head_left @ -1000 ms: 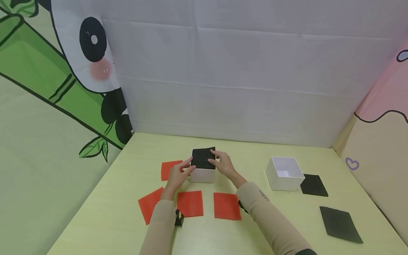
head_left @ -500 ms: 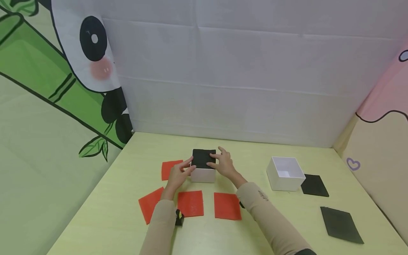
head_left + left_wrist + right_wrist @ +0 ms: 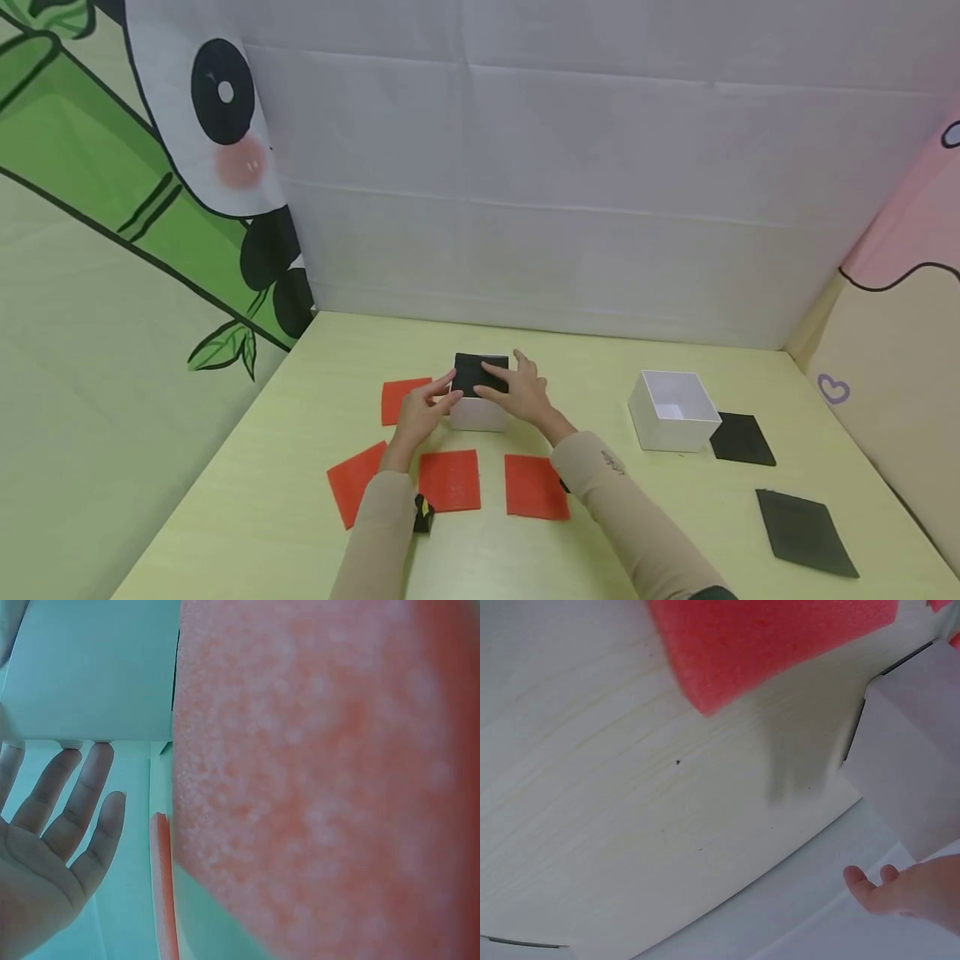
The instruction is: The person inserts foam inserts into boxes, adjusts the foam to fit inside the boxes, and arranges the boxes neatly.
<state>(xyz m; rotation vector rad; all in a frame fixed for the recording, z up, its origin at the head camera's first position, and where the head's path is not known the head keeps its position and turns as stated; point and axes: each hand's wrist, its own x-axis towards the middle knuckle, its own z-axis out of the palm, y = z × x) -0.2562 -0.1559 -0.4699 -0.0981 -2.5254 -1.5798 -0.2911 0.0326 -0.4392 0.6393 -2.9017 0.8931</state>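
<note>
A white box (image 3: pixel 477 415) stands mid-table, with a black square foam sheet (image 3: pixel 469 370) at its top opening. Part of the box's pale back rim shows beyond the sheet. My left hand (image 3: pixel 420 414) is at the box's left side; in the left wrist view its straight fingers (image 3: pixel 82 795) touch the box's edge. From the right, my right hand (image 3: pixel 525 393) reaches over the box, thumb and forefinger spread on the black sheet. Other fingers of the right hand (image 3: pixel 922 892) stand off beside the box in the right wrist view. How deep the sheet sits is unclear.
Several red foam squares (image 3: pixel 450 482) lie around the near and left sides of the box. To the right stands a second white box (image 3: pixel 670 425), open-topped. Beside it lie a black sheet (image 3: pixel 742 439) and a nearer black sheet (image 3: pixel 806 533).
The black sheet's raised far right corner has gone down, and the box's back rim now shows. My right thumb and forefinger have slid leftward over the sheet; the left hand stays put.
</note>
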